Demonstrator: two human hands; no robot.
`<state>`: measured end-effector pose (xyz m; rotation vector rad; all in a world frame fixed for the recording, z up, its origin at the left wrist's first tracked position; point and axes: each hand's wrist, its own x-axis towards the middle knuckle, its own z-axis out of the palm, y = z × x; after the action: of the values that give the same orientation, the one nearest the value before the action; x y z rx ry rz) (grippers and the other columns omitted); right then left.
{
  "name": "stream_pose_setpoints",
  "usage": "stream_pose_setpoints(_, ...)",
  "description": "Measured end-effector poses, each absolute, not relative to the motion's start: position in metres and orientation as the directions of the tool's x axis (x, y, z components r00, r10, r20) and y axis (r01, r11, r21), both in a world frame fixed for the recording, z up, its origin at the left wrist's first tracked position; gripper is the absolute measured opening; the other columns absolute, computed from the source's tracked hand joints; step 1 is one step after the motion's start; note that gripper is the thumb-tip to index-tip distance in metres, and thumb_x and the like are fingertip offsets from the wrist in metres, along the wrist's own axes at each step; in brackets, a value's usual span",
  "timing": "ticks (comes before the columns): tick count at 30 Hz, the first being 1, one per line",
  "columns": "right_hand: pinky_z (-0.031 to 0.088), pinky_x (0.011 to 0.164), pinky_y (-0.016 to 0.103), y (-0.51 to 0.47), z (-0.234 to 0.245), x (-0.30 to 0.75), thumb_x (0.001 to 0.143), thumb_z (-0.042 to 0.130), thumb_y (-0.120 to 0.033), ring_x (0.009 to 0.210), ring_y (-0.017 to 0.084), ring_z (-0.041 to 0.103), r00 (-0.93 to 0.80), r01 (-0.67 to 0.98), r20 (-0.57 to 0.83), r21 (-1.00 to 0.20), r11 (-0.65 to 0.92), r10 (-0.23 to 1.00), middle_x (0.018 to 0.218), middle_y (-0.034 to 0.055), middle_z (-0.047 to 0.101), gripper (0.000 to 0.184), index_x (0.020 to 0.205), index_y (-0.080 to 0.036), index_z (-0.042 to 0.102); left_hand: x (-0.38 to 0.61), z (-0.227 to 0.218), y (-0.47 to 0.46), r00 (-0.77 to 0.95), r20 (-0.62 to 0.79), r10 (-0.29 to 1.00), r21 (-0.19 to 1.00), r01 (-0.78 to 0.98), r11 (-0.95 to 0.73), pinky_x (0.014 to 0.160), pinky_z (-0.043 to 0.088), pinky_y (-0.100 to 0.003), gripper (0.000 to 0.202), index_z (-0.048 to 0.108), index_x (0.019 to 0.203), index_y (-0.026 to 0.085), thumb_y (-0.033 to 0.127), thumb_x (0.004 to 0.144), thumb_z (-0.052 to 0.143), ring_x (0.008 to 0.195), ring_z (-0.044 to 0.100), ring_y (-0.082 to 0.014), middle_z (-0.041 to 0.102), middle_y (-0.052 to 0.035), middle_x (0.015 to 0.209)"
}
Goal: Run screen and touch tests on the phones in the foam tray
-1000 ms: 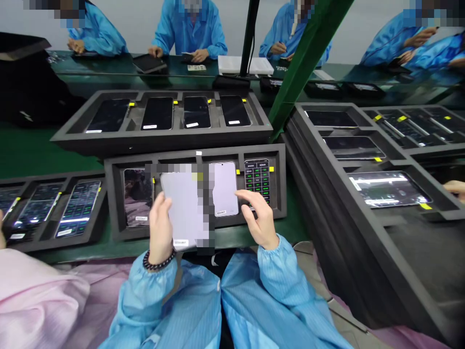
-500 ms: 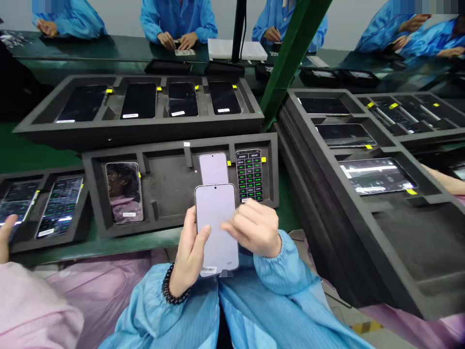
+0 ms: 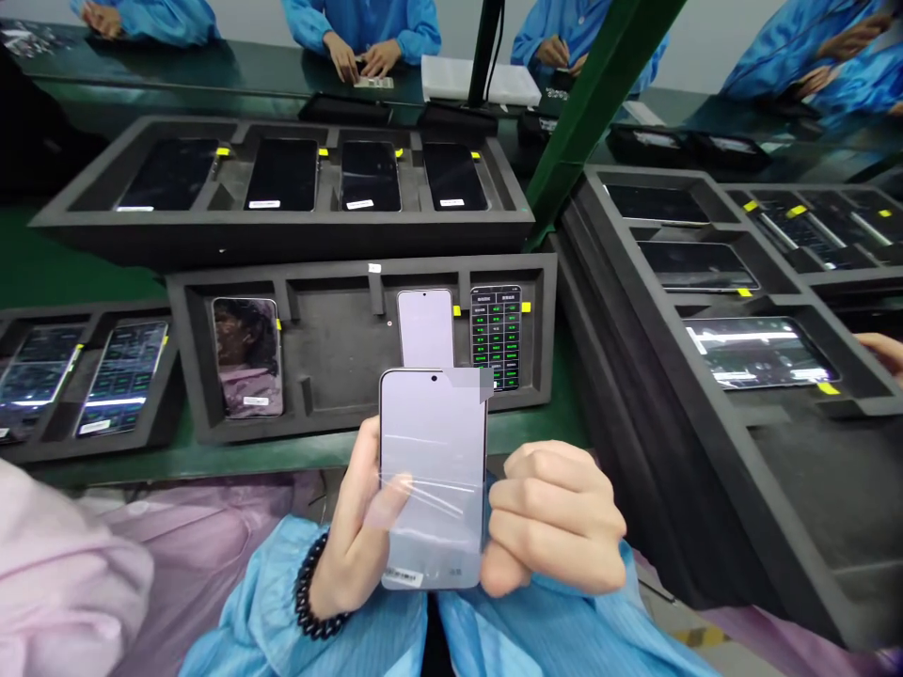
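My left hand [image 3: 353, 527] grips a smartphone [image 3: 432, 470] upright near my chest, its pale lilac screen facing me and a barcode label at its lower edge. Light streaks cross the screen's glossy surface. My right hand [image 3: 554, 522] sits curled against the phone's right edge. Behind them, a dark foam tray [image 3: 353, 275] holds a lilac-screened phone [image 3: 424, 324], partly hidden by the held one. A phone showing a green grid [image 3: 496, 337] lies to its right, and a phone with a portrait image [image 3: 246, 355] lies at the left.
More foam trays of phones [image 3: 282, 240] stand ahead, left and right, on a green bench. A green post [image 3: 599, 103] rises at upper right. Co-workers in blue sleeves [image 3: 367, 28] work beyond. A pink sleeve [image 3: 63, 574] intrudes at left, and another person's hand [image 3: 887, 353] at right.
The held phone has risen closer to me. My right hand has moved off its face to beside its right edge. The view has shifted slightly.
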<state>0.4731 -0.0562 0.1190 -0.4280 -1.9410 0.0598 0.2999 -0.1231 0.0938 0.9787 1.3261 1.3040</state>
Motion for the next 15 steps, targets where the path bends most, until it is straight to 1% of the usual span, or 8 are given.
stream_pose_setpoints(2, 0.036, 0.049, 0.029, -0.059, 0.12, 0.471, 0.101, 0.057, -0.042, 0.049, 0.011, 0.039, -0.316, 0.275, 0.891, -0.244, 0.93, 0.327, 0.054, -0.0027, 0.049, 0.047, 0.059, -0.022, 0.057, 0.301, 0.098, -0.125, -0.193, -0.142, 0.971, 0.987, -0.103, 0.124, 0.096, 0.059, -0.044, 0.056, 0.055, 0.14, 0.023, 0.05, 0.091, 0.06, 0.114, 0.066, -0.0321, 0.069, -0.0088, 0.124)
stream_pose_setpoints(5, 0.036, 0.049, 0.029, -0.061, 0.119, 0.469, 0.097, 0.065, -0.043, 0.05, 0.011, 0.04, -0.335, 0.267, 0.89, -0.224, 0.937, 0.308, 0.055, -0.003, 0.05, 0.045, 0.058, -0.022, 0.057, 0.303, 0.103, -0.128, -0.248, -0.2, 0.948, 0.976, -0.135, 0.171, 0.1, 0.057, -0.045, 0.052, 0.055, 0.138, 0.023, 0.048, 0.092, 0.059, 0.119, 0.064, -0.0319, 0.068, -0.008, 0.129)
stream_pose_setpoints(7, 0.035, 0.048, 0.028, -0.061, 0.119, 0.468, 0.098, 0.064, -0.041, 0.049, 0.01, 0.04, -0.313, 0.252, 0.903, -0.221, 0.942, 0.296, 0.055, -0.003, 0.05, 0.046, 0.057, -0.022, 0.056, 0.302, 0.104, -0.13, -0.233, -0.191, 0.954, 0.975, -0.161, 0.155, 0.096, 0.058, -0.044, 0.049, 0.058, 0.133, 0.024, 0.05, 0.092, 0.058, 0.116, 0.065, -0.0316, 0.068, -0.0075, 0.128)
stream_pose_setpoints(10, 0.036, 0.046, 0.028, -0.063, 0.119, 0.464, 0.102, 0.058, -0.037, 0.047, 0.01, 0.038, -0.239, 0.222, 0.932, -0.221, 0.95, 0.272, 0.054, -0.0037, 0.05, 0.05, 0.054, -0.021, 0.055, 0.297, 0.102, -0.128, -0.139, -0.143, 0.98, 0.978, -0.172, 0.119, 0.086, 0.061, -0.042, 0.047, 0.062, 0.128, 0.024, 0.054, 0.091, 0.057, 0.105, 0.068, -0.0307, 0.071, -0.0077, 0.12)
stream_pose_setpoints(11, 0.037, 0.045, 0.028, -0.063, 0.119, 0.464, 0.102, 0.058, -0.035, 0.047, 0.009, 0.037, -0.227, 0.203, 0.942, -0.203, 0.958, 0.248, 0.054, -0.0041, 0.051, 0.051, 0.053, -0.021, 0.055, 0.296, 0.1, -0.127, -0.123, -0.136, 0.983, 0.979, -0.169, 0.114, 0.084, 0.061, -0.041, 0.047, 0.063, 0.128, 0.024, 0.054, 0.091, 0.057, 0.102, 0.069, -0.0301, 0.071, -0.0078, 0.118)
stream_pose_setpoints(13, 0.044, 0.049, 0.026, -0.061, 0.121, 0.464, 0.101, 0.06, -0.034, 0.051, 0.009, 0.04, -0.247, 0.182, 0.947, -0.161, 0.97, 0.204, 0.059, -0.0046, 0.056, 0.05, 0.053, -0.022, 0.056, 0.295, 0.094, -0.121, -0.156, -0.129, 0.979, 0.983, -0.154, 0.104, 0.083, 0.06, -0.04, 0.047, 0.061, 0.13, 0.024, 0.052, 0.093, 0.054, 0.099, 0.069, -0.0287, 0.072, -0.0076, 0.115)
stream_pose_setpoints(15, 0.053, 0.062, 0.024, -0.053, 0.123, 0.465, 0.1, 0.062, -0.035, 0.061, 0.01, 0.049, -0.311, 0.22, 0.924, -0.156, 0.963, 0.221, 0.069, -0.0046, 0.065, 0.047, 0.055, -0.023, 0.059, 0.297, 0.084, -0.114, -0.223, -0.088, 0.971, 0.994, -0.076, 0.073, 0.086, 0.057, -0.038, 0.047, 0.06, 0.131, 0.023, 0.051, 0.095, 0.053, 0.102, 0.068, -0.0282, 0.071, -0.0078, 0.117)
